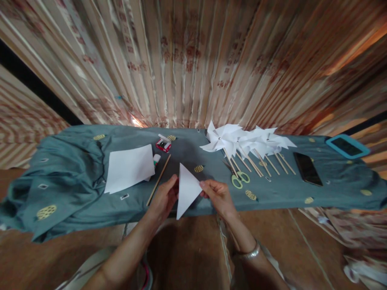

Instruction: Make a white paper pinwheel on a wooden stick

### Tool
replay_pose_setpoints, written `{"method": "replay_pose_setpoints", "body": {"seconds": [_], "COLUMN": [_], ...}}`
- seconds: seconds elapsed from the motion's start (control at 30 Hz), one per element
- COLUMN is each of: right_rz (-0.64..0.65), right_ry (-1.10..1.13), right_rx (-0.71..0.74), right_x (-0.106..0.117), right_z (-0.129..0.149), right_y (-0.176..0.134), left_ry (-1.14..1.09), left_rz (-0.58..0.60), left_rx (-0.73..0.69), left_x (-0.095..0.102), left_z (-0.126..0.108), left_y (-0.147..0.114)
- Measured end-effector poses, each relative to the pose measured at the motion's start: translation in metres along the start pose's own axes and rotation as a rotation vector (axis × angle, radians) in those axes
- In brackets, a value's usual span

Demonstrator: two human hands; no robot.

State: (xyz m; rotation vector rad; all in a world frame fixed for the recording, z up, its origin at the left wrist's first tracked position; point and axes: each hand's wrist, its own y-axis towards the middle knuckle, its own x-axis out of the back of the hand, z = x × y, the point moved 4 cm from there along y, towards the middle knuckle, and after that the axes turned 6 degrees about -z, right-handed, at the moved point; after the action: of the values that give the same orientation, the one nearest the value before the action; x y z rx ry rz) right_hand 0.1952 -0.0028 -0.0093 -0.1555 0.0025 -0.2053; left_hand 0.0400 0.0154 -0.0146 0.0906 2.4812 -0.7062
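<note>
Left hand: my left hand (163, 200) pinches the left edge of the folded paper triangle (186, 190), thumb and fingers closed on it just above the near edge of the worktop (90, 209).
Right hand: my right hand (218, 196) grips the triangle's right corner between thumb and fingertips; a metal bangle (249, 253) sits on that wrist.
Paper triangle: I see it held upright between both hands, white, its long point hanging down past the worktop's front edge, its top point rising over the cloth.
Worktop: a blue-grey cloth (66, 173) with yellow oval prints covers it and bunches in folds on the left.
Wooden stick: a single stick (159, 179) lies on the cloth just left of my left hand, slanting away from me.
Scissors: a pair with pale green handles (240, 178) lies just beyond my right hand.
Paper sheet: a flat white sheet (130, 167) rests left of the stick, with a glue stick (156, 159) peeking out at its far right corner.
Small red item: a red and white object (163, 144) sits further back; I cannot tell what it is.
Pinwheels: a row of white paper pinwheels (242, 140) on sticks lies far right of centre.
Phones: a dark phone (307, 168) lies right of the pinwheels, and a device in a blue case (347, 146) at the far right.
Curtain: a striped, patterned curtain (193, 60) hangs behind everything.
</note>
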Motion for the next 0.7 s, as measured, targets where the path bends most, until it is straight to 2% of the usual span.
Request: {"method": "replay_pose_setpoints", "body": {"seconds": [0.23, 0.4, 0.7], "right_rz": [0.037, 0.026, 0.133], "right_ry": [0.204, 0.371, 0.372], "right_rx": [-0.068, -0.185, -0.251], "right_x": [-0.011, -0.016, -0.034], "right_z": [-0.003, -0.012, -0.016], "right_y": [0.007, 0.009, 0.009], "left_ry": [-0.047, -0.066, -0.098], "left_rz": [0.059, 0.046, -0.031], "left_rx": [0.053, -0.010, -0.018], "left_x": [-0.005, 0.005, 0.017], "left_z": [0.001, -0.003, -0.012], "left_y": [-0.004, 0.000, -0.003]}}
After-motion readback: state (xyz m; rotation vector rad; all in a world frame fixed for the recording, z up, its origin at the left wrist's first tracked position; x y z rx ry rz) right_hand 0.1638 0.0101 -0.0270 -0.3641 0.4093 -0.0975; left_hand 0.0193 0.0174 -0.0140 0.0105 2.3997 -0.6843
